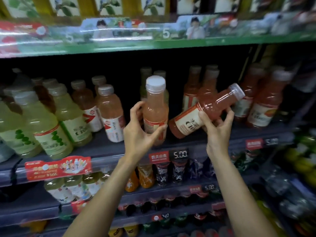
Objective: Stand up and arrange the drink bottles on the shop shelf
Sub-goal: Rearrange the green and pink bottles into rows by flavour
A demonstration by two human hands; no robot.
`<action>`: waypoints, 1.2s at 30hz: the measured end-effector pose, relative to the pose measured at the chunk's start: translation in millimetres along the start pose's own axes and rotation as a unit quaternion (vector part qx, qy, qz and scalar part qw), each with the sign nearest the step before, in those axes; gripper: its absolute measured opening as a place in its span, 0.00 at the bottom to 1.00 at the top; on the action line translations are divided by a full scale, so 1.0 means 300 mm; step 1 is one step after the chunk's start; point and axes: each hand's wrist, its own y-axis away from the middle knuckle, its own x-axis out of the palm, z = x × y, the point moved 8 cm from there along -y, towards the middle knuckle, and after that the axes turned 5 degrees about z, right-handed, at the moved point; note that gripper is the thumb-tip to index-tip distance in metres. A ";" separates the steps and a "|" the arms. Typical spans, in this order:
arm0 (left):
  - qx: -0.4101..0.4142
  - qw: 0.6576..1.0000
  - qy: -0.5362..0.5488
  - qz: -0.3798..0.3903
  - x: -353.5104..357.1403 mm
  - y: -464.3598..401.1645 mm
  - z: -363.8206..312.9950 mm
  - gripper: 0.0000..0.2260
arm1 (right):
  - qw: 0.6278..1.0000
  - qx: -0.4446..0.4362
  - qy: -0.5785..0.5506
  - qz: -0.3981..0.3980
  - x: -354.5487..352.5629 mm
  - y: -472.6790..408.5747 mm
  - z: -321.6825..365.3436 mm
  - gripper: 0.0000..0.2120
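Your two forearms are reaching up from the bottom of the view toward the middle shelf (109,147), and both hands are working at its front edge. Your left hand (138,134) is wrapping around the lower body of the pale bottle (155,110), thumb on the right side, fingers curling round the left, and that bottle is standing upright near the shelf lip with its white cap on top. Your right hand (217,124) is gripping the red bottle (205,111) from below, thumb pressing across the label and fingers hooking round the far side; this one is tilting hard, cap pointing up to the right, base dipping down toward the shelf just beside the pale bottle. Below your wrists, a price tag (168,156) is showing 5.00 on the shelf rail. To the left, green bottles (46,127) are leaning in a loose cluster, with pink bottles (109,113) just beside them. Behind your right hand, more red bottles (263,101) are standing in rows toward the back. Above everything, the green-edged top shelf (153,43) is running across, blurred.
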 end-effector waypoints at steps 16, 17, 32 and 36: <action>-0.128 0.989 0.053 0.058 0.546 -0.169 0.044 0.39 | 0.988 -0.048 0.100 -0.111 -0.589 -0.099 0.154 0.30; -0.135 0.987 0.050 0.066 0.563 -0.180 0.054 0.40 | 0.986 -0.050 0.110 -0.116 -0.616 -0.111 0.155 0.30; -0.099 0.991 -0.030 0.088 0.662 -0.202 -0.026 0.41 | 0.936 -0.114 0.297 -0.153 -0.753 -0.224 0.248 0.32; -0.118 0.988 0.023 0.093 0.708 -0.163 -0.066 0.43 | 0.905 -0.134 0.376 -0.146 -0.769 -0.262 0.283 0.34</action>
